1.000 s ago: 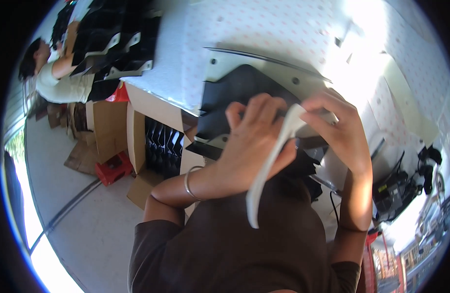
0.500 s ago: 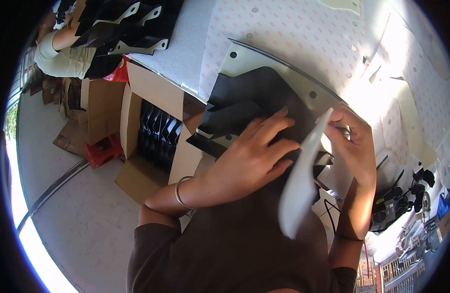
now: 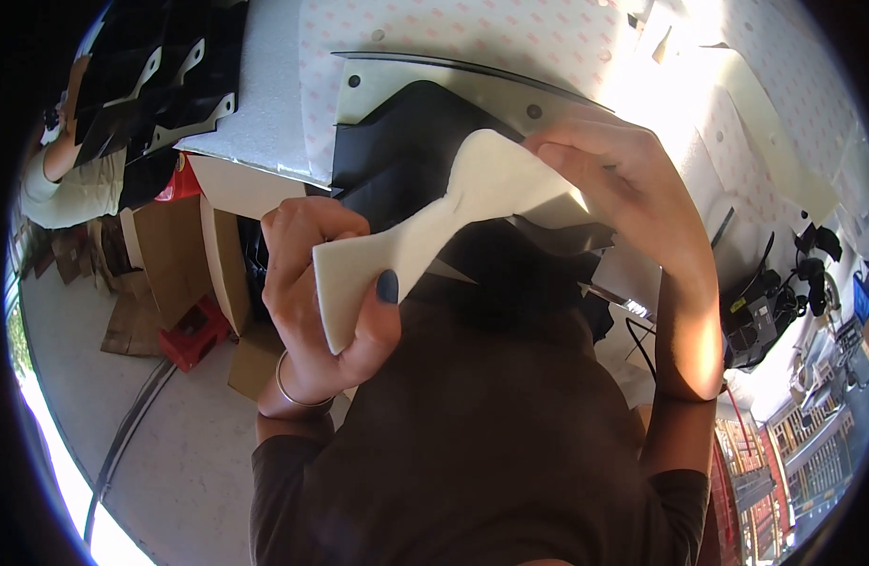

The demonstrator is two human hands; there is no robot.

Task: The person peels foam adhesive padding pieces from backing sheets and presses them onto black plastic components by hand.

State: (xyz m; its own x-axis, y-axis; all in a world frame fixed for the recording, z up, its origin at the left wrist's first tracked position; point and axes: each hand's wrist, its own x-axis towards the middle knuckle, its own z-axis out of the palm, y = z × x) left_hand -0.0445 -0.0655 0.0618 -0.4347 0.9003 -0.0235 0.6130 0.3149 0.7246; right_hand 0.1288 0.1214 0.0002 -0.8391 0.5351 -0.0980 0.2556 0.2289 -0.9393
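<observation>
Cream pad (image 3: 491, 174): aslant, above the black panel (image 3: 425, 113).
Left hand (image 3: 293, 294): clasping the pad's near-left end, thumb on top.
Right hand (image 3: 632, 184): bent fingers at its far-right edge; contact partly hidden, can't tell if pinching.
Open carton (image 3: 224, 259): left.

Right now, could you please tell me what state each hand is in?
Left hand: closed, holding one end of the white shaped piece.
Right hand: fingers at the piece's other end; grip cannot be told.
</observation>
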